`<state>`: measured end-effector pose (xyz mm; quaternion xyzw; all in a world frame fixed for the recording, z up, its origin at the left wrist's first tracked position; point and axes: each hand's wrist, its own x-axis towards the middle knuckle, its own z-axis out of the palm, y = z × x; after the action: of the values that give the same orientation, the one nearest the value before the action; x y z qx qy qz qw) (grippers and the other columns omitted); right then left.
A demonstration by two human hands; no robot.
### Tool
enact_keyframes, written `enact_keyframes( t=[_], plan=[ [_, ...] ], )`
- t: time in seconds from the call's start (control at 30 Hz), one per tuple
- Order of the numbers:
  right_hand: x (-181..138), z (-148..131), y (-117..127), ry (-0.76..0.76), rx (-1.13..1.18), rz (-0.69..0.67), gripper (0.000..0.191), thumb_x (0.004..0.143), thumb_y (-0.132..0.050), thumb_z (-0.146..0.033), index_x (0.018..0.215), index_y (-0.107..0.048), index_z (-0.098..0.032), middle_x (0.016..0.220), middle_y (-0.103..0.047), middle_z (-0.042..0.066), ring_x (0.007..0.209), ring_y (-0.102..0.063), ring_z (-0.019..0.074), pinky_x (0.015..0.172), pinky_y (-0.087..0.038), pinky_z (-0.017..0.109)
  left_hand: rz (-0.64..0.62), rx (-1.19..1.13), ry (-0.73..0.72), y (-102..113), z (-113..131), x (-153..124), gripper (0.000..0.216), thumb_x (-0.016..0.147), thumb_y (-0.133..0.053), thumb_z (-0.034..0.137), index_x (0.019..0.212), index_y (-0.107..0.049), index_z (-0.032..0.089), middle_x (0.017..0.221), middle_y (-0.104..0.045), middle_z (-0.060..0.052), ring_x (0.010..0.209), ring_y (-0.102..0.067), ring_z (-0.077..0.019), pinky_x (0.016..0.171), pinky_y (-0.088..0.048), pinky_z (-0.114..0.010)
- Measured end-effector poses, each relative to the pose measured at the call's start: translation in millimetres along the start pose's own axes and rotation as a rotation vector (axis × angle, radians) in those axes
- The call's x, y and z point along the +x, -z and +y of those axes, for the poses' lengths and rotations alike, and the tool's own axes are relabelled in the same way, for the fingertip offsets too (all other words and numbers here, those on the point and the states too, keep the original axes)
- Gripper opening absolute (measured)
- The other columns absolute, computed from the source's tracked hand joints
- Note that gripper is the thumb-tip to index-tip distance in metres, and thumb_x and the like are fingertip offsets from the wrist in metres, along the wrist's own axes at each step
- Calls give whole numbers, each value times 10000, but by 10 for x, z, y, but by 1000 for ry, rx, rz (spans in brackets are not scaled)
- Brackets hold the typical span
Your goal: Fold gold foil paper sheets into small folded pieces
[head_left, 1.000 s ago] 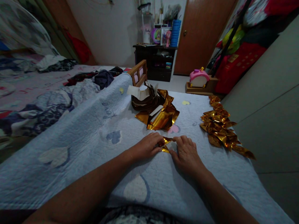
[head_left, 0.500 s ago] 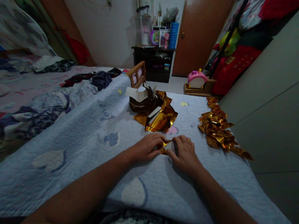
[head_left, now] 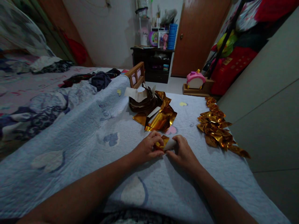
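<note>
Between my two hands is a small sheet of gold foil paper (head_left: 166, 143), gold on the left part and whitish on the right, partly curled. My left hand (head_left: 151, 145) grips its left end with bent fingers and thumb. At the right end, my right hand (head_left: 181, 148) pinches the pale part between thumb and fingers. Just beyond the hands lies a loose pile of gold foil sheets (head_left: 161, 119), beside a dark, bundled stack of paper (head_left: 142, 104) with pale edges. A row of folded gold foil pieces (head_left: 217, 127) runs along the bed's right side.
A light blue quilt (head_left: 88, 161) with heart shapes covers the bed. Rumpled clothes and bedding (head_left: 46, 105) lie on the left. A pale cabinet (head_left: 268, 109) borders the right edge. Beyond the bed stand a dark shelf unit (head_left: 151, 65) and a pink toy case (head_left: 195, 80).
The foil paper between my hands has been lifted and curled, showing more gold and a rounded pale part. Both hands have shifted only slightly.
</note>
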<state>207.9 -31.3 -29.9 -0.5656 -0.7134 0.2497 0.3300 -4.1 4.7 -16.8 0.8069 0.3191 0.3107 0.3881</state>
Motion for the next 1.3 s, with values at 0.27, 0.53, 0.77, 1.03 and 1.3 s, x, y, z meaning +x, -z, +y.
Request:
enact_keyframes(
  t=[0.27,0.53,0.77,1.03,1.3],
  plan=[
    [44,-146,-26,-236,808,-151,534,754,-726,-329,1145,-368,-280,901,-702,4,690,-657,179,591,-463,278,179,-575,220,-124,14,9,608,725,-803,210,1173,-398,278,1064,-501,15,789,-622,-114,701,-515,-257],
    [59,-120,16,-288,723,-110,508,760,-719,-375,1149,-417,-247,823,-702,1,634,-648,171,558,-455,261,95,-9,69,-76,53,-8,106,872,-658,227,934,-587,179,896,-568,-12,806,-558,-149,723,-443,-267],
    [30,-58,-52,-146,-77,19,561,783,-614,-224,1326,-495,-150,820,-635,33,720,-599,214,676,-442,325,-45,299,68,-153,44,-23,62,901,-620,189,848,-589,177,814,-600,-13,782,-555,-173,726,-430,-286],
    [52,17,-95,-13,-283,21,440,796,-641,-196,1230,-607,-126,875,-668,79,834,-579,255,789,-437,378,33,484,-4,-174,39,-11,89,867,-695,203,881,-612,177,1099,-593,-85,1030,-532,-246,911,-460,-382],
    [101,44,-93,-16,-229,60,467,775,-651,-189,1237,-610,-136,878,-671,65,835,-579,240,799,-430,368,-68,604,-154,-214,-5,-4,31,945,-607,178,966,-613,156,994,-665,-69,943,-593,-222,840,-496,-340]
  ],
)
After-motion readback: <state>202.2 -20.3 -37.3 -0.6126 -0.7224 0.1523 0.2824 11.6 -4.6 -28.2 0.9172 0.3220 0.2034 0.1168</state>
